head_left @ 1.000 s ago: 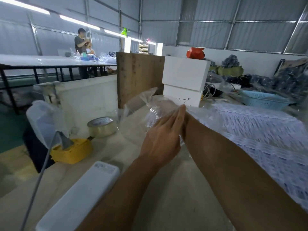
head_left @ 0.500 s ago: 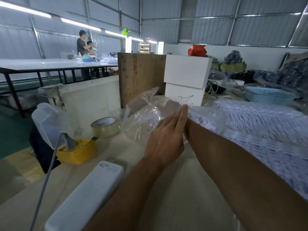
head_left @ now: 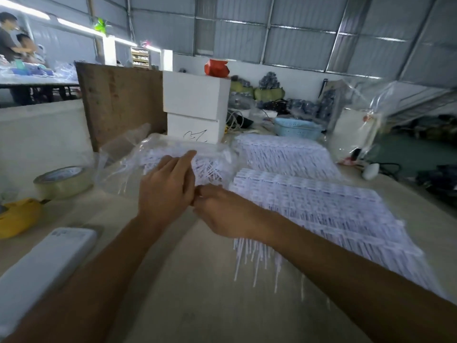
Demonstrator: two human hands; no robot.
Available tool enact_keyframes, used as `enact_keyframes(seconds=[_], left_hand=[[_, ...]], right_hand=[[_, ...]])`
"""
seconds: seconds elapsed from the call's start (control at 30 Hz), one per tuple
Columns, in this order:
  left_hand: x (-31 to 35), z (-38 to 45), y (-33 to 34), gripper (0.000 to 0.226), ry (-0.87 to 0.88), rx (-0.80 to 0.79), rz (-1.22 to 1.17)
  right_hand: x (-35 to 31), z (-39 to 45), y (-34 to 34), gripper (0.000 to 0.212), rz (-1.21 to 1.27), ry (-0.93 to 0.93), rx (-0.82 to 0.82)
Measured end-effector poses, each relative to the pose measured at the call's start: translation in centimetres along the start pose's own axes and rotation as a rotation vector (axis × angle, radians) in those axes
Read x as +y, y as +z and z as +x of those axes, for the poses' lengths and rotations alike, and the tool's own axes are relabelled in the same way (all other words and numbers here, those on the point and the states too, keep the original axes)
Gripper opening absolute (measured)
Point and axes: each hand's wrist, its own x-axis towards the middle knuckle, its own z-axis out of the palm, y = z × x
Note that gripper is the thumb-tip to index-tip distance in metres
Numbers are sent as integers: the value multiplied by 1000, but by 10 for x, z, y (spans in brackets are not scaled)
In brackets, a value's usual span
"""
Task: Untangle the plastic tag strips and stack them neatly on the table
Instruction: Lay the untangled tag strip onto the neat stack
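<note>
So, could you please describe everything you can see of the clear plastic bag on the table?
The clear plastic bag lies crumpled on the table, between the tape roll and the stacked tag strips. Thin and glossy, it holds a tangle of white tag strips. The left hand rests on it.

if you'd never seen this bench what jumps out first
The white tag strip stacks spread over the table's right half, fringes hanging toward the viewer. At centre, the left hand and right hand meet at a clear plastic bag of tangled strips. Behind stand two white boxes with a red object on top.
</note>
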Motion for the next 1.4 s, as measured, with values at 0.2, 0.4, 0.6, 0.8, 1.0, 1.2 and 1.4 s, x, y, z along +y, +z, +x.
enact_keyframes(seconds=[0.2, 0.4, 0.6, 0.8, 1.0, 1.2, 1.4], left_hand=[[64, -12, 14, 35, 328, -259, -151], [105, -9, 41, 26, 244, -631, -141], [110, -2, 58, 13, -245, -581, -235], [99, 8, 69, 33, -410, -624, -144], [100, 20, 79, 59, -505, -675, -161], [108, 25, 83, 22, -478, -707, -113], [108, 35, 91, 22, -636, -760, -220]], right_hand=[[38, -147, -13, 26, 85, 162, 254], [106, -239, -24, 26, -39, 590, 294], [138, -271, -16, 24, -33, 960, 451], [159, -284, -34, 26, -78, 1154, 611], [171, -304, -37, 20, 138, 1397, 465], [173, -309, -37, 19, 90, 1350, 602], [177, -305, -36, 13, 190, 1266, 806]])
